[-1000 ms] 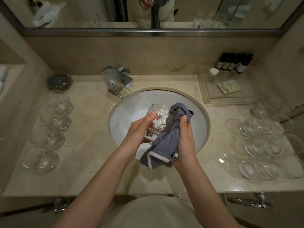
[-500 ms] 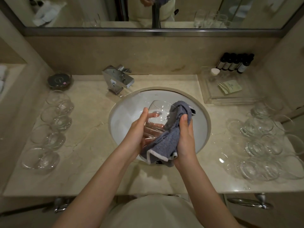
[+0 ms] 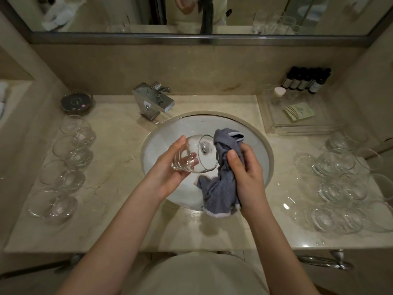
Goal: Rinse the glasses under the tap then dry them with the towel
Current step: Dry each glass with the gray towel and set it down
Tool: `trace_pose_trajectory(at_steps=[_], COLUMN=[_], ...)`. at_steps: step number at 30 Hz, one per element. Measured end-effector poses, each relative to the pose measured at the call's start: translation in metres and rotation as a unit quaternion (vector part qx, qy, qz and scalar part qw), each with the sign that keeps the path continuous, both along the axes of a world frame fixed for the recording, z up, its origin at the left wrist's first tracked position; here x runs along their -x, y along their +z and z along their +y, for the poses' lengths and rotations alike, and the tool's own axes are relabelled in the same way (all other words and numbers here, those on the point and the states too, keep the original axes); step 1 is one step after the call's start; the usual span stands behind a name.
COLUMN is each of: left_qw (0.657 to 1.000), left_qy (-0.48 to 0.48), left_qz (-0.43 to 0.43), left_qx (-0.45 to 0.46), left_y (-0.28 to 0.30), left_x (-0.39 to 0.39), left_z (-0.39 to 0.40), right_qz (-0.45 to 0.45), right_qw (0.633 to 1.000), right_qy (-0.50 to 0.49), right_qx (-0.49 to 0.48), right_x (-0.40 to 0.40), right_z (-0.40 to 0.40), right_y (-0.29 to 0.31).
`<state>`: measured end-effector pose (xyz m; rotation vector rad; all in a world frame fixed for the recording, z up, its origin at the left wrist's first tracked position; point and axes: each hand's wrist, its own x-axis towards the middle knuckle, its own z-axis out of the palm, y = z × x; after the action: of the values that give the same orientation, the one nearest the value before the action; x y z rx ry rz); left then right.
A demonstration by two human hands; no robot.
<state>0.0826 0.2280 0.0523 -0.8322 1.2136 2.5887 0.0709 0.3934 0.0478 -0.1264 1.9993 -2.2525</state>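
Observation:
Over the white sink basin (image 3: 161, 143), my left hand (image 3: 170, 169) grips a clear glass (image 3: 195, 155) by its base, tipped on its side with the rim facing right. Beside it my right hand (image 3: 246, 173) holds a bunched blue-grey towel (image 3: 221, 186), whose top edge touches the glass rim. The chrome tap (image 3: 155, 102) stands at the basin's back left, and no water runs from it. Several glasses (image 3: 72, 158) stand in a row on the left of the counter. Several more glasses (image 3: 344, 182) cluster on the right.
A clear tray (image 3: 297, 126) with a sachet and dark bottles (image 3: 306, 80) sits at the back right. A dark round dish (image 3: 77, 102) lies at the back left. A mirror runs along the wall, and towel rails hang below the counter's front edge.
The towel has come out of the glass and now sits beside its rim. My left hand has turned the glass onto its side, mouth to the right.

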Motion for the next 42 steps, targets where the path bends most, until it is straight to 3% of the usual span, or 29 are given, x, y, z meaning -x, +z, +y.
trace_pose_trajectory(at_steps=[5, 10, 14, 26, 34, 42], left_qw=[0.999, 0.999, 0.995, 0.967, 0.943, 0.920], left_qy=[0.019, 0.022, 0.020, -0.074, -0.100, -0.170], left_qz=[-0.001, 0.040, 0.078, 0.155, 0.195, 0.264], left_qx=[-0.040, 0.006, 0.054, 0.187, 0.250, 0.235], left_y=[0.002, -0.001, 0.009, 0.018, 0.020, 0.017], left_x=[-0.002, 0.001, 0.002, 0.004, 0.005, 0.007], left_z=[0.001, 0.003, 0.003, -0.006, -0.006, -0.015], right_qz=[0.078, 0.120, 0.127, 0.065, 0.011, -0.108], right_qw=[0.993, 0.981, 0.970, 0.944, 0.956, 0.970], right_qy=[0.026, 0.052, 0.051, 0.201, 0.224, 0.215], right_qx=[-0.083, -0.145, -0.202, -0.255, -0.188, 0.038], right_x=[-0.001, -0.014, -0.011, -0.012, -0.020, -0.029], right_z=[0.000, -0.007, -0.011, -0.013, -0.016, -0.018], right_y=[0.010, 0.013, 0.011, 0.016, 0.016, 0.017])
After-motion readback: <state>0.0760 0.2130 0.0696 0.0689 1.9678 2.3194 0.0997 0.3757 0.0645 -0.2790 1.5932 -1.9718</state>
